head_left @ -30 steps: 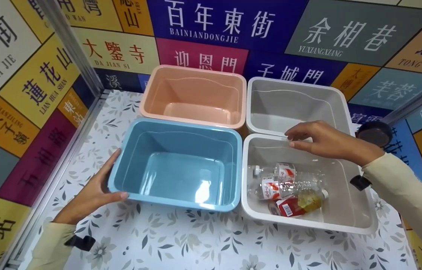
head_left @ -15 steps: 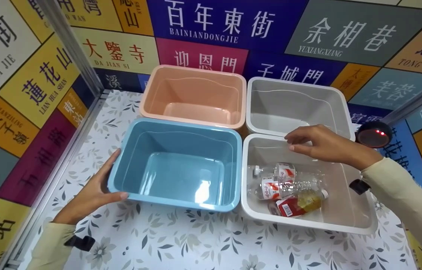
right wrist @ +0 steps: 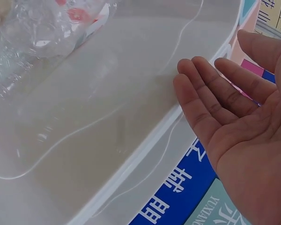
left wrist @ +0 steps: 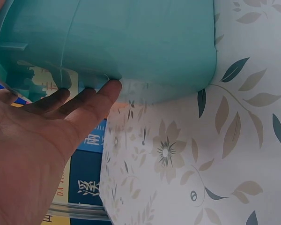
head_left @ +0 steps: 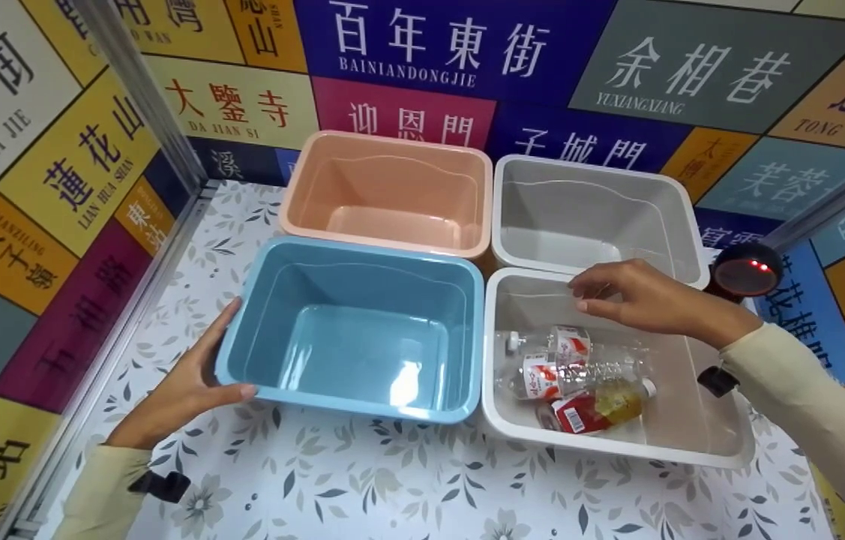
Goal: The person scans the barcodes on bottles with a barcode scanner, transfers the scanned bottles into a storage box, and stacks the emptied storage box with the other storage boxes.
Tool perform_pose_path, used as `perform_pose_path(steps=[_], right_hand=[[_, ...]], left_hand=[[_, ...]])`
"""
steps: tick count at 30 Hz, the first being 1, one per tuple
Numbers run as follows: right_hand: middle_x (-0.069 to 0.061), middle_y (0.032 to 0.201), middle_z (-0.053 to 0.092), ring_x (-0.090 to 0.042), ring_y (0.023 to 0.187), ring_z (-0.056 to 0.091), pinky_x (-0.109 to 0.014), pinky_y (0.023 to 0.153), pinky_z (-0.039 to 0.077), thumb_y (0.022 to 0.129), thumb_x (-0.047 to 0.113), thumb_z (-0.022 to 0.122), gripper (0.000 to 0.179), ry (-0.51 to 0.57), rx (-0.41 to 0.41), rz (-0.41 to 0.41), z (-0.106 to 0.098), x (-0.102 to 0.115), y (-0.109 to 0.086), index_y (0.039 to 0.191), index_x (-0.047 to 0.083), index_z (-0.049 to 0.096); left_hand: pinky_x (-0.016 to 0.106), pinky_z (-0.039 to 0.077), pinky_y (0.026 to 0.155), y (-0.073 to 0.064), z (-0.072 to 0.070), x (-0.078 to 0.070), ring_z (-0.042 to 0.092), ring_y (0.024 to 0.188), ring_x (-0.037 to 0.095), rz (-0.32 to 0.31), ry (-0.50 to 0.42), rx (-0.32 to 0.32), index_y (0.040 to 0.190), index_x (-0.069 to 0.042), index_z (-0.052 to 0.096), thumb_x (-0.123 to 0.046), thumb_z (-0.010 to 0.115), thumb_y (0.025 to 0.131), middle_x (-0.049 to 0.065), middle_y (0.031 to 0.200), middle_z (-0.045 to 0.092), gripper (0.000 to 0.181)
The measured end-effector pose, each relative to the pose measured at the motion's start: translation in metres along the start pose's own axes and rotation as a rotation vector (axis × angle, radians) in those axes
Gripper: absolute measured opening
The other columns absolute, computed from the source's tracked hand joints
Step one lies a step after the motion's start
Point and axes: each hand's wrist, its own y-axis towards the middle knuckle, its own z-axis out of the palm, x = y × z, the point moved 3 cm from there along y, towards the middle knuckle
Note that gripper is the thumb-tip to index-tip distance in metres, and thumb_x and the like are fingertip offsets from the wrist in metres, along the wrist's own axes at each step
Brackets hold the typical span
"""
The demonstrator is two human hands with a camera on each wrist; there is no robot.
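Observation:
At its front left corner, the light blue plastic bin (head_left: 351, 403) is touched by my left hand (head_left: 184, 394). In the left wrist view, nearly straight fingers (left wrist: 96, 105) lie against its outer wall (left wrist: 145, 42); the thumb is mostly out of that view. My right hand (head_left: 639, 296) hovers over the back rim of a whitish bin (head_left: 602, 442), holding nothing, its fingers loosely bent. Inside that bin lie clear plastic bottles (head_left: 542, 375) with red and white labels. Beside them is a bottle with a red label, yellow section and white cap (head_left: 621, 405).
Behind stand a peach bin (head_left: 392, 221) and a grey bin (head_left: 587, 199), both with bare floors. A black round device (head_left: 748, 270) with red lights is at the right. Sign-covered panels (head_left: 422, 45) enclose the leaf-patterned tabletop (head_left: 392, 480).
My right hand has sunk slightly toward the front of the whitish bin. Red lights have come on in the black device. My left hand and the bottles have stayed put.

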Motion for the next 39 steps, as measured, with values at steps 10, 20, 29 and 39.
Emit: perform_pose_path(steps=[10, 20, 29, 39], right_hand=[[-0.01, 0.116, 0.081, -0.028, 0.103, 0.079, -0.054, 0.089, 0.064, 0.103, 0.013, 0.08, 0.029, 0.014, 0.026, 0.005, 0.009, -0.002, -0.002, 0.128, -0.002, 0.079], [-0.013, 0.118, 0.08, -0.029, 0.102, 0.079, -0.051, 0.087, 0.065, 0.102, 0.009, 0.079, 0.025, 0.043, 0.04, -0.047, 0.019, -0.006, -0.003, 0.124, -0.002, 0.079], [-0.011, 0.12, 0.08, -0.03, 0.106, 0.077, -0.056, 0.091, 0.063, 0.102, 0.008, 0.079, 0.026, 0.057, 0.06, -0.029, 0.029, -0.012, -0.006, 0.127, -0.002, 0.078], [-0.012, 0.119, 0.079, -0.03, 0.103, 0.076, -0.055, 0.089, 0.063, 0.102, 0.012, 0.079, 0.024, 0.004, 0.054, -0.062, 0.039, -0.013, -0.011, 0.125, 0.003, 0.08]], left_hand=[[0.023, 0.046, 0.109, -0.001, 0.0, -0.001, 0.018, 0.161, 0.047, 0.0, -0.015, 0.01, 0.177, -0.045, 0.006, -0.009, 0.08, 0.096, 0.007, 0.185, 0.0, 0.116], [0.024, 0.048, 0.108, 0.001, 0.0, 0.0, 0.024, 0.157, 0.047, 0.011, -0.026, 0.011, 0.177, -0.044, 0.007, -0.007, 0.08, 0.096, 0.01, 0.184, 0.005, 0.116], [0.025, 0.048, 0.107, 0.001, 0.0, 0.002, 0.025, 0.156, 0.047, -0.002, -0.019, 0.004, 0.178, -0.044, 0.007, -0.008, 0.081, 0.095, 0.011, 0.184, 0.005, 0.117], [0.025, 0.047, 0.108, 0.001, 0.0, 0.001, 0.023, 0.158, 0.047, 0.007, -0.014, 0.004, 0.178, -0.042, 0.006, -0.007, 0.081, 0.095, 0.009, 0.184, 0.002, 0.117]])
